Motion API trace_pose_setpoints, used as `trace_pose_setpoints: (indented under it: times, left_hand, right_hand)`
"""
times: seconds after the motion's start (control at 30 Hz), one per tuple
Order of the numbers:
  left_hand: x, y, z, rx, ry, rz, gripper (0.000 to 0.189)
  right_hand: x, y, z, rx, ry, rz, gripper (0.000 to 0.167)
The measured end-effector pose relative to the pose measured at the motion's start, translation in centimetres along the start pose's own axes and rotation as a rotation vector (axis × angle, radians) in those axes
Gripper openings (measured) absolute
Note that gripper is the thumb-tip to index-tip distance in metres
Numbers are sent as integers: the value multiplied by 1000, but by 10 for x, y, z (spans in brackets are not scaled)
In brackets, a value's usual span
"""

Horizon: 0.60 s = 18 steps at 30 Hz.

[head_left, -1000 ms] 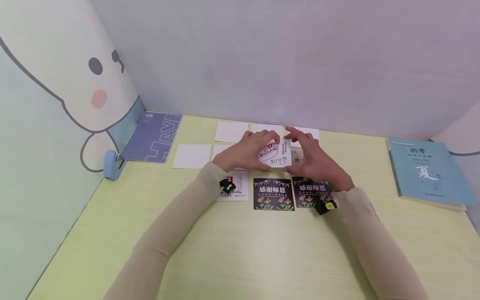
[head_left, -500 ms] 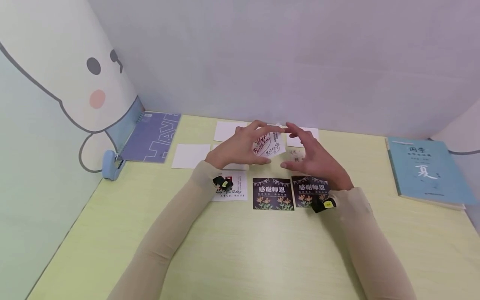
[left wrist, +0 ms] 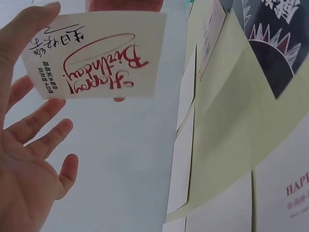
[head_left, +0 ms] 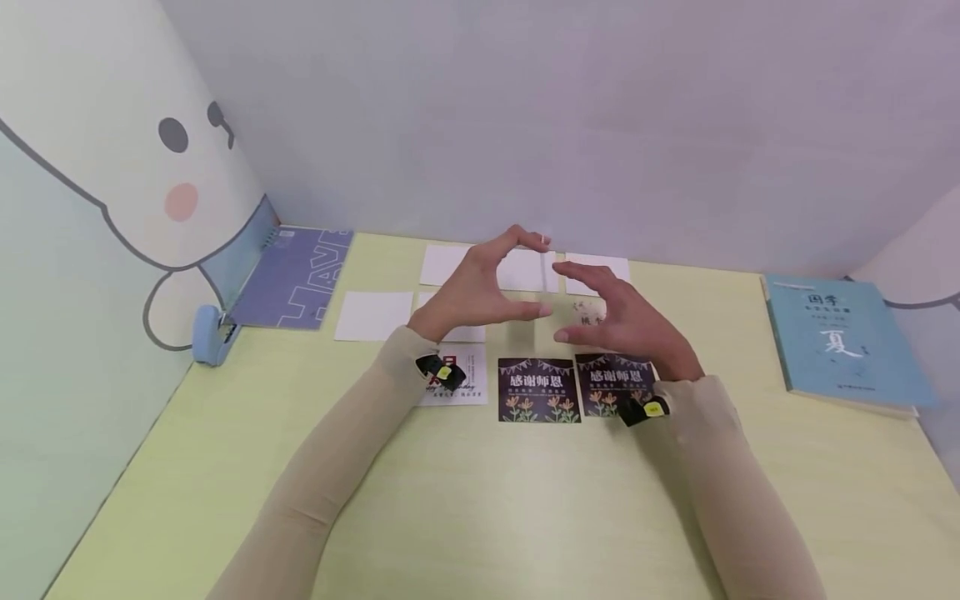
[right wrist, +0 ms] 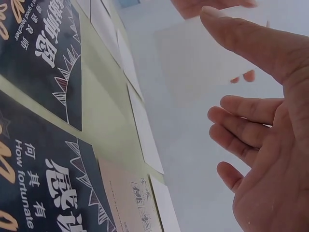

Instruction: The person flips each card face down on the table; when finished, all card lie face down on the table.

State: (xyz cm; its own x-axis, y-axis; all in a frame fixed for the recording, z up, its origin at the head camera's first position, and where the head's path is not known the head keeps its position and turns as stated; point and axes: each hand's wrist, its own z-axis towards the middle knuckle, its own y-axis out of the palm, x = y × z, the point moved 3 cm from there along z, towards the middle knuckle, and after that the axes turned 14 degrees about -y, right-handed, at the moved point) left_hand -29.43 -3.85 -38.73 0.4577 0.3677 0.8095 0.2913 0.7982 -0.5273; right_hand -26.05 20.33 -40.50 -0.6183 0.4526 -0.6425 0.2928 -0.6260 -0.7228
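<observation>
My left hand (head_left: pixel 480 283) pinches a white "Happy Birthday" card (left wrist: pixel 108 58) between thumb and finger at opposite edges. The card is upright above the table, almost edge-on in the head view; its printed face shows in the left wrist view, its pale back (right wrist: pixel 188 63) in the right wrist view. Just right of it, my right hand (head_left: pixel 630 312) has its thumb and fingers spread apart, apparently not gripping the card. Below lie two dark cards with flowers (head_left: pixel 540 390) (head_left: pixel 615 385), a birthday card (head_left: pixel 468 375) and a beige card (head_left: pixel 588 314), partly hidden by my right hand.
Several blank white cards (head_left: pixel 373 316) lie in rows toward the back wall. A purple notebook (head_left: pixel 292 279) and a blue stapler (head_left: pixel 210 335) are at the left; a teal book (head_left: pixel 843 342) lies at the right. Walls border the table's back and sides.
The birthday card between my hands has turned from face-up to upright, edge-on to the head view. My left hand has turned with it; my right hand has come off the card's right side.
</observation>
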Motion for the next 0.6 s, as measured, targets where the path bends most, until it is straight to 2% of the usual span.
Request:
trace_pose_setpoints:
  times: [0.17,0.33,0.43,0.6]
  left_hand:
    - [1,-2,0,8,-8,-27,64]
    - [-4,-7,1,-55,-30,23,70]
    - [-8,-9,0,-127,-74,103,80]
    - [-15,-7,-4,-247,-230,334,96]
  right_hand:
    - [1,1,1,-5,36,-1,93]
    - [4,3,4,0,24,-22,86]
    - [5,4,5,-7,43,-49,86]
    - [11,9,4,-52,71,-115,88]
